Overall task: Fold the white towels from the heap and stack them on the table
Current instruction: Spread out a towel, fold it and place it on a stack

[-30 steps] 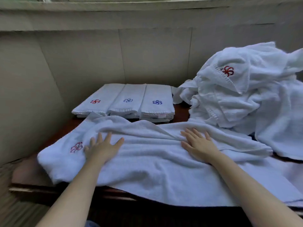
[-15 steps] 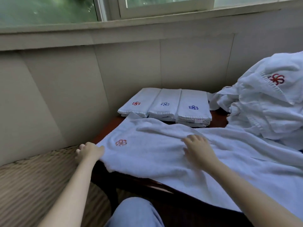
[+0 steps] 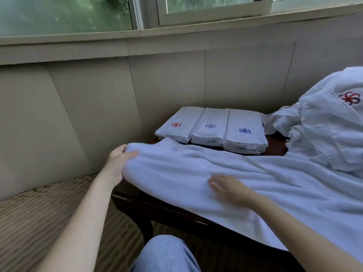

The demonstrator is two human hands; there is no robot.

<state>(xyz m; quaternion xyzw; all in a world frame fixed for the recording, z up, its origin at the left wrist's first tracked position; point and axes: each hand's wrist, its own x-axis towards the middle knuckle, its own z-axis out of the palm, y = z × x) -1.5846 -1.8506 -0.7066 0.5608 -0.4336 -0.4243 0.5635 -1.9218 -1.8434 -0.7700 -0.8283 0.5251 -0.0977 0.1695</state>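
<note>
Towel point(image 3: 196, 169): soft, limp, light; sags beyond any grip.
Left hand point(image 3: 115, 163): grip pinches the end hem.
Right hand point(image 3: 229, 188): flat, fingers straight, pressing mid-cloth.
Hold: both end corners.

White towel point(image 3: 225, 167) spread flat; three folded stacks point(image 3: 212, 128), perhaps; heap point(image 3: 324, 126) right.

3 folded stacks point(image 3: 211, 128), 1 heap point(image 3: 326, 122), 2 hands point(image 3: 229, 188)

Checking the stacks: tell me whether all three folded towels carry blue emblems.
No, the leftmost folded towel carries a red emblem; the other two are blue.
</note>
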